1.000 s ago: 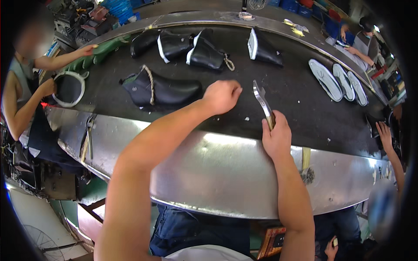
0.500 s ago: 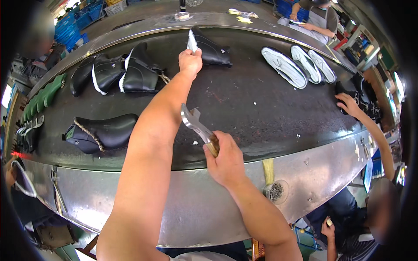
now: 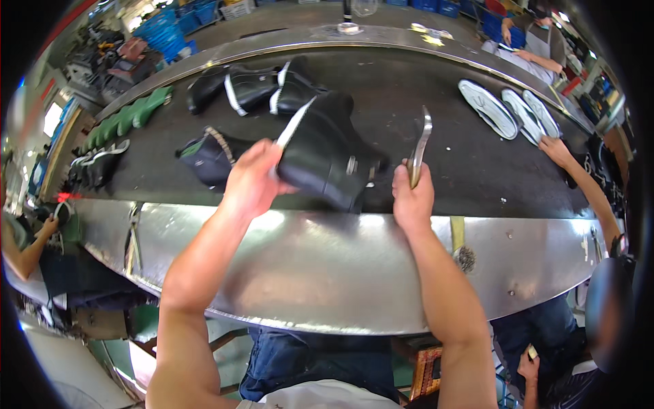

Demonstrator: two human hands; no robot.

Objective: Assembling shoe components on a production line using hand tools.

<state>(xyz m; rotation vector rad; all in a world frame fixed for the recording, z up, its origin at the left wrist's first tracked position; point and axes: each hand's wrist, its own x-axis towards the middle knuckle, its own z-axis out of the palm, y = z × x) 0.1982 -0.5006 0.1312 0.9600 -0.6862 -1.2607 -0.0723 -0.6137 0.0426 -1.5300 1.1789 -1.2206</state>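
Tilted in front of me is a black ankle boot (image 3: 323,153) with a white strip along its sole edge. My left hand (image 3: 252,178) is closed round its sole side, the fingers partly hidden behind it. To the right of the boot, my right hand (image 3: 414,201) grips lasting pincers (image 3: 423,136), their curved steel end pointing up and away. Behind my left hand, another black boot (image 3: 204,162) with a twisted cord round its opening lies on the dark belt (image 3: 402,88). Several more black boots (image 3: 248,88) stand farther back, partly covered by the held one.
White-soled shoes (image 3: 489,109) lie at the right, where a co-worker's hand (image 3: 557,151) reaches. Green shoe-shaped pieces (image 3: 129,123) line the far left. A dish of nails (image 3: 465,259) sits on the metal ledge (image 3: 327,273) beside a yellow strap (image 3: 457,233). Another co-worker (image 3: 41,238) is at the left.
My left hand has brought the boot from the belt's far side toward me and lifted it. My right hand has turned the pincers more upright. The co-worker's hand has moved to the white-soled shoes.
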